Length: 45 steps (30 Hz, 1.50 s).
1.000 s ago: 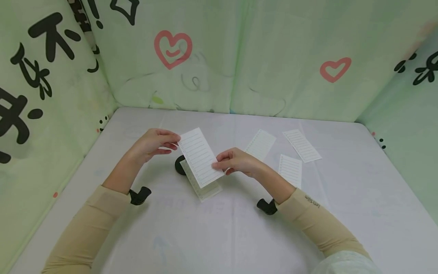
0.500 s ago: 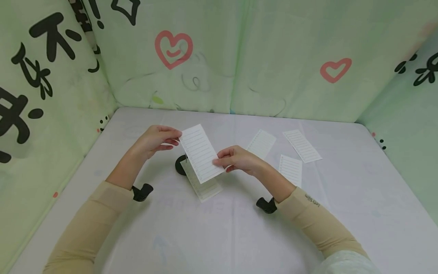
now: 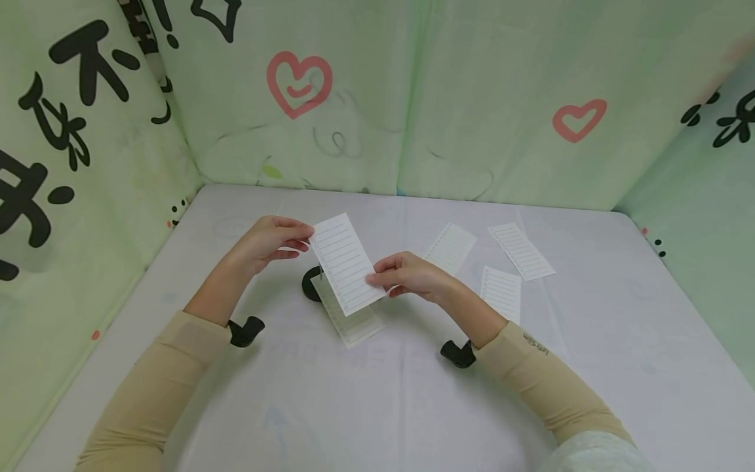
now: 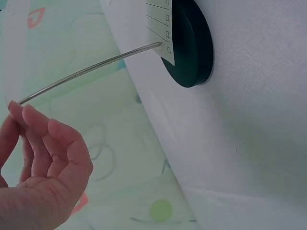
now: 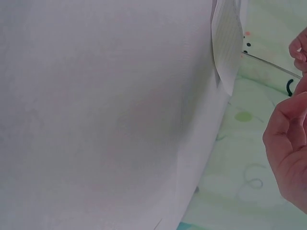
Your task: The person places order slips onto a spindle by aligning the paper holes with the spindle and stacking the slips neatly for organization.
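A white lined paper slip (image 3: 348, 262) with small checkboxes is held up over the table. My left hand (image 3: 271, 242) pinches its upper left edge, while my right hand (image 3: 413, 275) pinches the lower right side between thumb and fingers. Beneath it stands a paper spike with a round black base (image 4: 192, 62) and a thin metal rod (image 4: 91, 69). In the left wrist view the rod's upper end meets my left fingertips; its tip is hidden. Another lined slip (image 3: 354, 331) is threaded on the rod, low by the base.
To the right, three loose lined slips lie on the white table: one at the back (image 3: 451, 248), one farther right (image 3: 522, 251) and one nearer (image 3: 501, 293), partly behind my right forearm. Green printed cloth (image 3: 472, 98) surrounds the table.
Both hands have risen slightly with the held slip since a second ago, showing a bit of the rod below it. Over the last half second almost nothing has moved.
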### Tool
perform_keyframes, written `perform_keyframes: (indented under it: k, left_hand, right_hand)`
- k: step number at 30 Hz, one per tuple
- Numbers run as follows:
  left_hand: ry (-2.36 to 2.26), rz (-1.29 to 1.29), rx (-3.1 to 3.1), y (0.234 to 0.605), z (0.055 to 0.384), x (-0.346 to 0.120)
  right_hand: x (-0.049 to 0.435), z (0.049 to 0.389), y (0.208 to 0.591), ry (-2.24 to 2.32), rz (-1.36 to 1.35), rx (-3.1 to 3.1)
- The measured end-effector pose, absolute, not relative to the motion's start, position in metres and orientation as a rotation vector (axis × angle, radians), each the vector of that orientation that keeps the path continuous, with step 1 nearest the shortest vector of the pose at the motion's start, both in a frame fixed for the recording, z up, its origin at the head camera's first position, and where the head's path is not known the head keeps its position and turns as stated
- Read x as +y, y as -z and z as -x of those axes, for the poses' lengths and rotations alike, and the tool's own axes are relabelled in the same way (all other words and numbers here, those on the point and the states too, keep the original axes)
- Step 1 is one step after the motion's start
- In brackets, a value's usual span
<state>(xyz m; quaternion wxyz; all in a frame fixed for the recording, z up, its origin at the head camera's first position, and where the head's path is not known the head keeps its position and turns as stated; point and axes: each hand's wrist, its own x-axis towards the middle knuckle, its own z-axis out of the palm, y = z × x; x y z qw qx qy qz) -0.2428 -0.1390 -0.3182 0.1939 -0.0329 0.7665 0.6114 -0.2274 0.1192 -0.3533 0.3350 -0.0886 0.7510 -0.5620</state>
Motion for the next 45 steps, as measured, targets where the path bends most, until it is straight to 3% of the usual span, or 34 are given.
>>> perform_keyframes:
  k: [20, 45]
  left_hand:
    - [-1.723, 0.113, 2.088, 0.327, 0.247, -0.14]
    - [-1.47, 0.181, 2.149, 0.371, 0.246, -0.14]
  right_hand:
    - [0.117, 0.232, 0.353, 1.441, 0.233, 1.965]
    - [0.12, 0.236, 0.375, 1.092, 0.198, 2.017]
